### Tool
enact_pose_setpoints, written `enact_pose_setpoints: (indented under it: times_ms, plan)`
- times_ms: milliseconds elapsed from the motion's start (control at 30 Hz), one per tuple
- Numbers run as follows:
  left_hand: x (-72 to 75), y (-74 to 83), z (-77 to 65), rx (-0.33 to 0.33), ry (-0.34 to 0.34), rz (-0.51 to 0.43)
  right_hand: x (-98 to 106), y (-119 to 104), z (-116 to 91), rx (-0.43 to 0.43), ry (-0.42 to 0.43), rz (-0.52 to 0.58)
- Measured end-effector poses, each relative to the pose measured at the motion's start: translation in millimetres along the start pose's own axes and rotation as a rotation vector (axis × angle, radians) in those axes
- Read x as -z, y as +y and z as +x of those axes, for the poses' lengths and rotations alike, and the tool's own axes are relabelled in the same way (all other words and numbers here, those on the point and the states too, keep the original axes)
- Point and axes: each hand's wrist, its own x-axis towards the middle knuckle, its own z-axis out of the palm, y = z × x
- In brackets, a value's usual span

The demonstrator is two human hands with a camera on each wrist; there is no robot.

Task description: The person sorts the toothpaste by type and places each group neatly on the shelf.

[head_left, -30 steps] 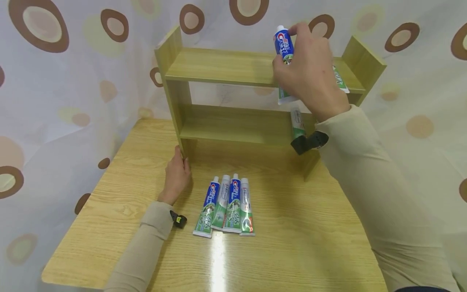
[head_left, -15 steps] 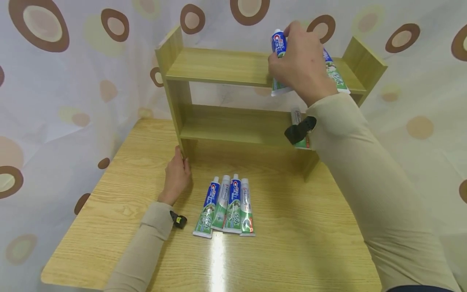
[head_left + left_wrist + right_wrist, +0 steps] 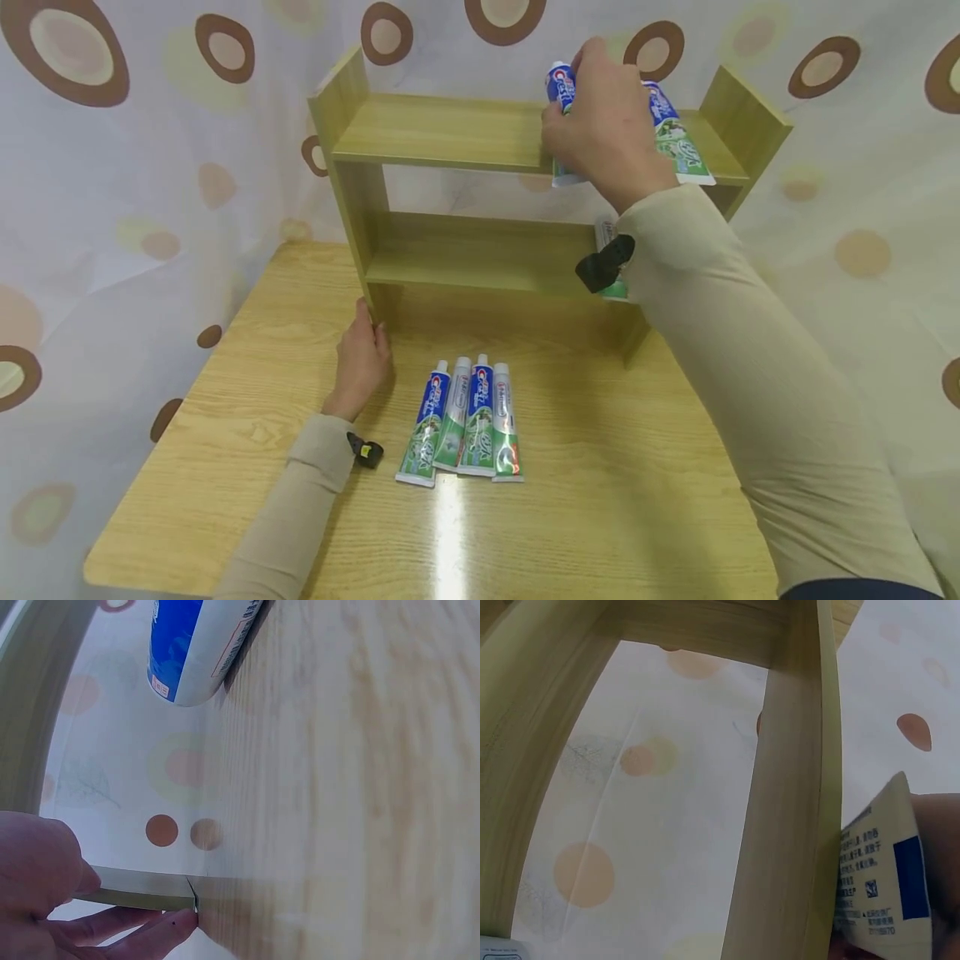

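Observation:
My right hand (image 3: 607,125) grips a blue, white and green toothpaste tube (image 3: 559,85) over the top board of a wooden shelf (image 3: 442,129). The hand covers the tube's middle; its cap points up and away. In the right wrist view the tube's printed back (image 3: 881,877) is beside the board's edge. Just right of the hand, a similar toothpaste tube (image 3: 678,142) lies on the top board. With thumb and fingers on either side, my left hand (image 3: 360,362) holds the shelf's left side panel (image 3: 142,889) low down, near the table.
Several toothpaste tubes (image 3: 480,425), blue-green and silver-green, lie side by side on the wooden table (image 3: 600,500) before the shelf. A silver-green tube (image 3: 604,232) lies on the middle board, partly hidden by the right wrist's black strap. A dotted curtain (image 3: 150,167) hangs behind.
My right hand has moved slightly left and lowered the toothpaste tube toward the top board, uncovering more of the tube to its right. The left hand stays on the side panel.

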Motion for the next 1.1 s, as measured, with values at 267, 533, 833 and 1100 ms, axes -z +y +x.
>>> enact_pose_setpoints:
  times_ms: [267, 533, 833, 1100]
  plan:
    - [1.2, 1.1, 0.4, 0.016, -0.024, -0.009, 1, -2, 2, -0.038, -0.061, -0.077]
    - [-3.4, -0.7, 2.9, 0.016, -0.026, 0.000, 8, 8, -4, 0.007, 0.003, -0.075]
    - [-2.0, 1.0, 2.3, 0.014, -0.033, -0.007, 26, 13, -55, 0.084, 0.187, 0.081]
    - [5.1, 1.0, 2.5, 0.016, -0.033, -0.008, 28, 19, -100, 0.202, 0.165, 0.148]
